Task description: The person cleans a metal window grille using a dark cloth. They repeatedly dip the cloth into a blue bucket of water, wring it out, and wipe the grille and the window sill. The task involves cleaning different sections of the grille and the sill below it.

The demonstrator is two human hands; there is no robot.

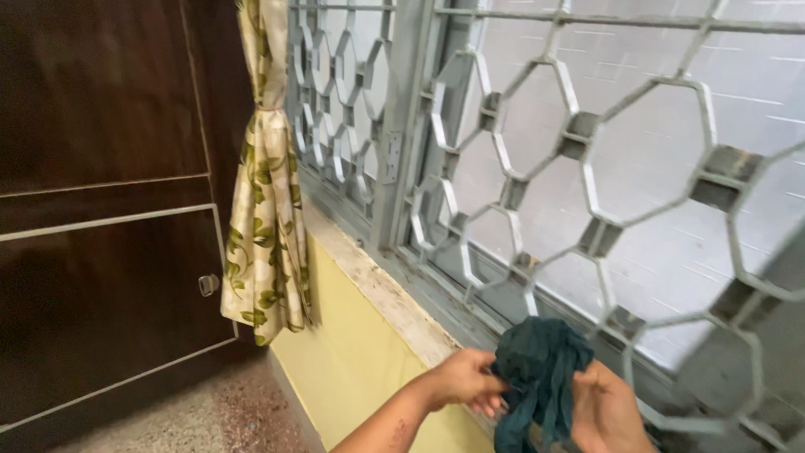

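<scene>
While raised together, both hands [470, 379] [605, 411] clutch a teal cloth [537, 369].

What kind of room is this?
Probably a room in a home: a window with a grey metal grille, a tied-back leaf-print curtain and a dark wooden cupboard. Both hands hold a dark green cloth.

Two bare hands [537, 390], bare left forearm, no sleeves showing
</scene>
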